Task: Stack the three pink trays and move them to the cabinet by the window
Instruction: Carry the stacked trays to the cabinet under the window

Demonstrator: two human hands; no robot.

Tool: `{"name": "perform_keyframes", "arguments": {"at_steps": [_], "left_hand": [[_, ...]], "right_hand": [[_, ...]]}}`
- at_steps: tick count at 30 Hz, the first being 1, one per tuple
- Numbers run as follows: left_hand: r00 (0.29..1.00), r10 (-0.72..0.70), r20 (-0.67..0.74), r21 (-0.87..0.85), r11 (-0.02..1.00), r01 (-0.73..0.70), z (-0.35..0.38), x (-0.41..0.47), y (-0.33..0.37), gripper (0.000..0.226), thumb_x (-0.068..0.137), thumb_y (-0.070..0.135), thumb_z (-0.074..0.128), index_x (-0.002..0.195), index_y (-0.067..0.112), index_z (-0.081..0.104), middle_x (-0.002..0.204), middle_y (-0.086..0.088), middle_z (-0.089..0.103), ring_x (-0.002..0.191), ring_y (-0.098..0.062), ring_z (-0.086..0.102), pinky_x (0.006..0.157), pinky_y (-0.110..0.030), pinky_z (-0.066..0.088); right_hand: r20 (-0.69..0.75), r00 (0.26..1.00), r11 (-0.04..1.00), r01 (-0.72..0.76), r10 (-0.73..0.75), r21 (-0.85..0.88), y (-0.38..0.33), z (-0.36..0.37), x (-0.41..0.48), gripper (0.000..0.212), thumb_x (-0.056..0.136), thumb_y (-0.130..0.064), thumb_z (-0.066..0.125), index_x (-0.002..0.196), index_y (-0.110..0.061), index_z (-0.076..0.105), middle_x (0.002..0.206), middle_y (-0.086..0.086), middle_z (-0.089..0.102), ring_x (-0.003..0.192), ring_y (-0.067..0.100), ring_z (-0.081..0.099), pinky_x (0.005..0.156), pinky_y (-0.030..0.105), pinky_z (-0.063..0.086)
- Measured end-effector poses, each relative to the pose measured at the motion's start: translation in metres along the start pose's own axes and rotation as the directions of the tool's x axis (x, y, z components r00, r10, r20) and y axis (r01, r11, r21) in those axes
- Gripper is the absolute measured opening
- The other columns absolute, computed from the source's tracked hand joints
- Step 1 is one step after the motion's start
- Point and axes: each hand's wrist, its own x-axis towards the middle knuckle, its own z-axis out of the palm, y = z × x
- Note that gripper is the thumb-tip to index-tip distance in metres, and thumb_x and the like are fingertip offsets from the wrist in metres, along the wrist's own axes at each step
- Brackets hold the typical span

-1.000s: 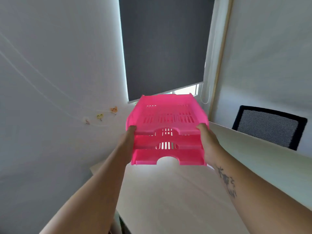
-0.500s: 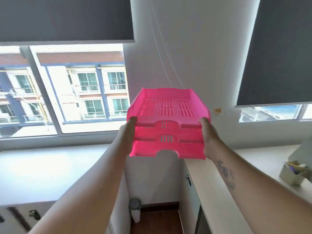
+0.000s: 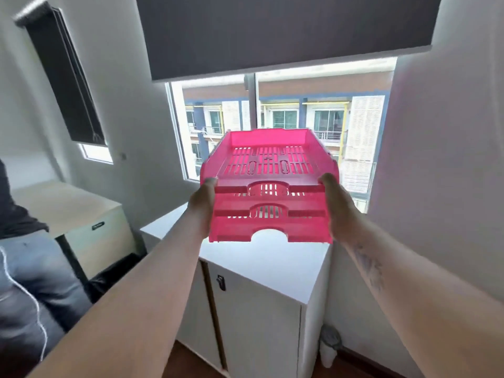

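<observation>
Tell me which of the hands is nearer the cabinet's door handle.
Left. The left hand grips the pink trays above the door handle; the right hand holds their far side, farther right.

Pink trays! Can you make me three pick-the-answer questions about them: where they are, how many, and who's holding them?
1. Where is the stack of pink trays?
A. held above the white cabinet
B. on the floor
C. inside a drawer

2. How many trays are stacked?
A. one
B. three
C. five

3. How are they held?
A. left hand only
B. nobody holds them
C. both hands, with the right hand too

Answers: 1 A, the stack hangs over the cabinet top by the window; 2 B, three front edges show; 3 C, a hand grips each side.
</observation>
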Motion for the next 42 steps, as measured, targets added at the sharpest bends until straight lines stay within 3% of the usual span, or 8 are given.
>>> {"name": "perform_keyframes", "arguments": {"at_steps": [4,10,15,18,23,30,38,42], "left_hand": [[0.997,-0.026,-0.075,0.025,0.999,0.028,-0.051,0.037,-0.008,0.059,0.076,0.054,0.05,0.118,0.015,0.064,0.111,-0.017,0.072,0.092,-0.039,0.073,0.081,-0.066,0.055],[0.999,-0.031,-0.021,0.041,0.999,0.032,-0.089,0.098,-0.022,0.047,0.086,0.052,0.045,0.111,0.017,0.064,0.1,-0.015,0.072,0.091,-0.039,0.073,0.08,-0.062,0.057],[0.995,-0.055,0.085,0.017,0.998,0.054,-0.107,0.176,-0.033,0.042,0.087,0.047,0.047,0.11,0.017,0.066,0.099,-0.016,0.073,0.083,-0.036,0.073,0.076,-0.057,0.059],[0.979,-0.096,0.18,0.02,0.995,0.094,-0.115,0.221,-0.041,0.044,0.083,0.049,0.052,0.11,0.019,0.068,0.105,-0.017,0.075,0.088,-0.04,0.074,0.078,-0.066,0.056],[0.948,-0.137,0.289,0.032,0.991,0.133,-0.129,0.28,-0.056,0.052,0.081,0.052,0.054,0.114,0.015,0.067,0.104,-0.019,0.076,0.089,-0.042,0.074,0.079,-0.068,0.055],[0.911,-0.198,0.361,0.084,0.98,0.179,-0.144,0.317,-0.082,0.043,0.092,0.047,0.049,0.114,0.014,0.066,0.103,-0.018,0.075,0.089,-0.04,0.073,0.078,-0.062,0.058],[0.888,-0.283,0.362,0.146,0.958,0.246,-0.155,0.333,-0.131,0.039,0.093,0.047,0.048,0.112,0.016,0.063,0.104,-0.02,0.074,0.09,-0.04,0.072,0.078,-0.061,0.059],[0.883,-0.29,0.369,0.165,0.955,0.245,-0.157,0.335,-0.152,0.038,0.096,0.047,0.046,0.117,0.019,0.061,0.106,-0.019,0.072,0.093,-0.037,0.072,0.079,-0.058,0.06]], "right_hand": [[0.055,0.998,0.999,-0.033,0.031,0.035,0.025,0.051,0.017,0.029,0.094,-0.033,0.045,0.102,-0.012,0.063,0.098,0.021,0.072,0.082,0.041,0.072,0.07,0.053,0.061],[-0.029,0.998,0.999,-0.048,0.048,0.007,0.06,0.11,0.045,0.039,0.083,-0.036,0.046,0.108,-0.01,0.061,0.102,0.025,0.068,0.102,0.049,0.067,0.088,0.069,0.049],[-0.146,0.988,0.999,-0.04,0.044,0.034,0.091,0.153,0.08,0.046,0.079,-0.038,0.047,0.112,-0.009,0.062,0.091,0.016,0.064,0.079,0.033,0.066,0.073,0.048,0.056],[-0.29,0.955,0.998,-0.043,0.056,0.051,0.109,0.176,0.097,0.043,0.073,-0.041,0.051,0.105,-0.017,0.065,0.095,0.016,0.067,0.084,0.037,0.069,0.079,0.056,0.056],[-0.458,0.889,0.999,0.004,0.019,0.049,0.137,0.215,0.116,0.019,0.085,-0.03,0.05,0.092,-0.018,0.062,0.097,0.021,0.068,0.09,0.044,0.069,0.086,0.064,0.052],[-0.543,0.84,1.0,-0.024,0.021,0.001,0.171,0.237,0.132,0.025,0.09,-0.031,0.047,0.104,-0.017,0.062,0.108,0.027,0.068,0.096,0.047,0.068,0.082,0.063,0.054],[-0.548,0.832,0.995,-0.095,0.094,0.026,0.223,0.241,0.135,0.027,0.083,-0.035,0.048,0.105,-0.023,0.06,0.09,0.014,0.065,0.079,0.036,0.068,0.074,0.063,0.056],[-0.556,0.821,0.99,-0.139,0.132,0.031,0.246,0.237,0.139,0.032,0.078,-0.039,0.05,0.105,-0.025,0.061,0.093,0.014,0.067,0.085,0.038,0.069,0.077,0.06,0.059]]}}
